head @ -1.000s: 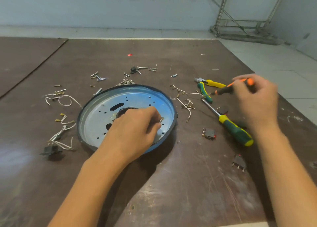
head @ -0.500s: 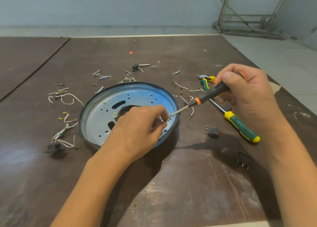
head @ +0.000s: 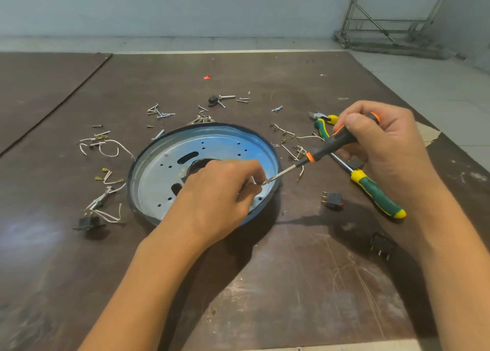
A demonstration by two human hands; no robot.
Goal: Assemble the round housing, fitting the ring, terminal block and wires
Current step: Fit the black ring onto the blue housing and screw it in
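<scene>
Toward the left edge of the bench, loose white wires with brass terminals (head: pixel 111 149) lie spread out. They are within reach of a forearm that could sweep them out of order.

The round, blue-tinted metal housing (head: pixel 164 165) lies flat near the middle of the bench with its dished side up. Nothing clamps it, so a sideways push would likely slide or tip it.

The left hand (head: pixel 217 199) rests over the right part of the housing. Its fingers (head: pixel 248 185) are curled and pinch what looks like a small silvery screw (head: pixel 263 182) just inside the rim. The hand hides the hole beneath, so whether the screw has entered it cannot be told.

The tip of the black-and-orange screwdriver (head: pixel 336 138) meets that screw at a low slant. From that angle it may cam out, jab the pinching fingers or flick the screw away. A tilted start could also cross the thread.

The right hand (head: pixel 384 144) wraps its fingers around the handle.

Below it, toward the right edge, lie a green-and-yellow screwdriver (head: pixel 376 194) and a small black switch (head: pixel 332 198). A dropped wrist could knock either one.
</scene>
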